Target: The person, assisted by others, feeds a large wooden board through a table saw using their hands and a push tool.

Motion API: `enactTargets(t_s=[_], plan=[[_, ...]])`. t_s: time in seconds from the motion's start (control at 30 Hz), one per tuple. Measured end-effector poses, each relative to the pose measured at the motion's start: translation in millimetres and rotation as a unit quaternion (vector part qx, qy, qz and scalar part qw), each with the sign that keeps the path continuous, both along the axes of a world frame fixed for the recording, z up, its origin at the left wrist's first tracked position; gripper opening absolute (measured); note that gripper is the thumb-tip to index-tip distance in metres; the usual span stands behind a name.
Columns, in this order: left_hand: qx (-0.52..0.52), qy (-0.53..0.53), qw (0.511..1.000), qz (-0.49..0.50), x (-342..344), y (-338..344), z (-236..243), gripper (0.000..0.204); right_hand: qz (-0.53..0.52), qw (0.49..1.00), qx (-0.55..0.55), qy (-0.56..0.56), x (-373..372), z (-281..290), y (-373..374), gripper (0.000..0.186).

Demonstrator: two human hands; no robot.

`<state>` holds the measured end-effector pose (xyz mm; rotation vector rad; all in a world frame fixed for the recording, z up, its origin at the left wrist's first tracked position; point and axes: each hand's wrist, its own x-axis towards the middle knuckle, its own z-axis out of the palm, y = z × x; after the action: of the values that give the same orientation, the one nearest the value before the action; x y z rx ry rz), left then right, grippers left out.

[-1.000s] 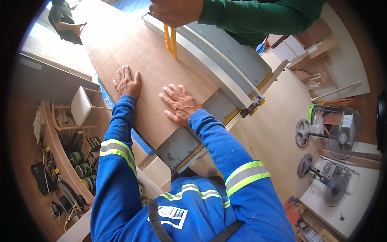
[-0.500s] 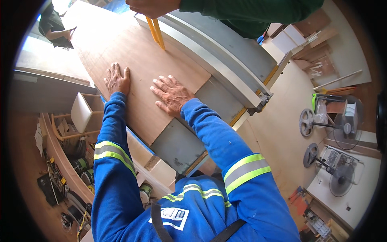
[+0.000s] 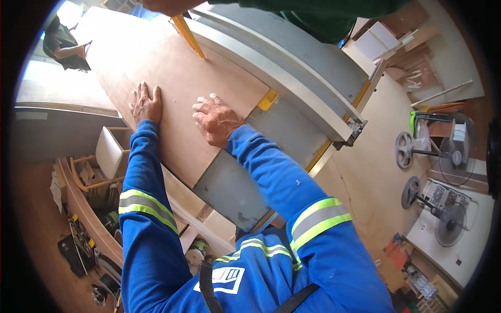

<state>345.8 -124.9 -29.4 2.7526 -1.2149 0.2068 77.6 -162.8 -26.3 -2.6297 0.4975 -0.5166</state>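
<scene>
Both of the person's hands lie flat on a large plywood sheet that rests on the grey table of a table saw. The left hand is pressed palm down near the sheet's left edge, fingers spread and gripping nothing. The right hand also lies palm down with fingers slightly apart, near the sheet's corner, close to a small yellow insert in the saw table. Beside the sheet runs a long grey fence rail. At the top of the view, a co-worker's hand in a green sleeve holds a yellow stick whose tip touches the sheet's far part. Two standing fans are on the floor well to the right.
</scene>
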Motion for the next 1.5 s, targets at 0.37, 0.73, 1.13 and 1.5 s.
enactTargets(t_s=[0.37, 0.73, 1.13, 1.5], plan=[[-0.011, 0.004, 1.0, 0.004, 18.8, -7.4, -1.6, 0.069, -0.016, 1.0, 0.014, -0.014, 22.0, 17.2, -3.0, 0.04], [-0.016, 0.014, 1.0, 0.011, 42.7, -21.4, 0.4, 0.07, -0.008, 0.999, 0.003, -0.039, 43.9, 18.8, -17.7, 0.046], [-0.008, 0.023, 1.0, 0.015, 85.5, -35.3, -4.1, 0.072, -0.015, 0.999, 0.001, -0.032, 82.2, 12.3, -32.2, 0.051], [-0.009, 0.02, 1.0, 0.02, 121.3, -49.2, -6.0, 0.072, -0.007, 0.999, 0.003, -0.035, 113.7, 12.6, -45.9, 0.053]])
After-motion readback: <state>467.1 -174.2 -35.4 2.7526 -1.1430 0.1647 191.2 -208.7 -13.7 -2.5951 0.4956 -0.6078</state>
